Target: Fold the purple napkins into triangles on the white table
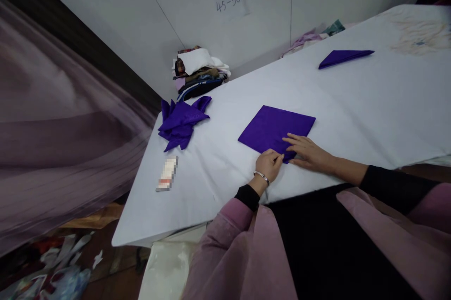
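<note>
A purple cloth napkin (275,126), folded into a diamond, lies flat on the white table. At its near corner my left hand (268,163), with a silver bracelet at the wrist, pinches the cloth between thumb and fingers. My right hand (307,150) rests on the right side of the same corner, fingers apart and pressing lightly on the fabric. The tip of the corner is partly hidden between the two hands.
Several purple napkins lie bunched in a pile (183,121) on the left; a narrow folded purple napkin (345,57) is at the far right. Folded clothes (199,72) are stacked by the wall. A blurred-out item (167,173) lies near the left edge of the tablecloth (218,150).
</note>
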The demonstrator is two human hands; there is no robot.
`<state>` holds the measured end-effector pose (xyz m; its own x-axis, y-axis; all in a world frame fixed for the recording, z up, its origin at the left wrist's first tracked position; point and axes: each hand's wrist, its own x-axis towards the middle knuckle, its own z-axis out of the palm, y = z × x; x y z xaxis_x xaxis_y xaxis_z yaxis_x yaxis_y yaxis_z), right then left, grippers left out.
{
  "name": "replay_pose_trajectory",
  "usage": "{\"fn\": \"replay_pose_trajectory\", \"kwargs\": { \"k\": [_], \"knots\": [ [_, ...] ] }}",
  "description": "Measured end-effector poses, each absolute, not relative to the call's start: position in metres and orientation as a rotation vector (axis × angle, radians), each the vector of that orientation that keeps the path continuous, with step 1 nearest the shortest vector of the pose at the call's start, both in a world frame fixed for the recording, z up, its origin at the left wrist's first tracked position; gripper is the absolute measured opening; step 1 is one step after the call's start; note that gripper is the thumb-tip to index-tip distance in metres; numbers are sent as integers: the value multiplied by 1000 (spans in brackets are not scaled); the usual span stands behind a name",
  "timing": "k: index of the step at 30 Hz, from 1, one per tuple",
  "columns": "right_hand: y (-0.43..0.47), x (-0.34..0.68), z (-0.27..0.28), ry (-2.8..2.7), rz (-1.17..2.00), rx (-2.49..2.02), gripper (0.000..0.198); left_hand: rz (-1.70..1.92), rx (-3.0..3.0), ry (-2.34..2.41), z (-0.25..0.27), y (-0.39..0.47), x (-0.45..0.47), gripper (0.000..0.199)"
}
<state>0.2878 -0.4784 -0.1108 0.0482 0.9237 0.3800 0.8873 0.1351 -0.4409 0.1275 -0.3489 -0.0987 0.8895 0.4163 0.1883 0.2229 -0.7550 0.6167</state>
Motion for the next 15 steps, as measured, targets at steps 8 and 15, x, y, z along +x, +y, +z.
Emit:
{"fn": "replay_pose_trajectory", "kwargs": {
  "k": [8,15],
  "knots": [
    [-467,283,-112,-1773,284,-1679,22,385,2505,419,-99,-349,127,27],
    [-461,288,-116,-1663,431,-1626,25,513,2537,455,-94,-355,113,19]
  ]
}}
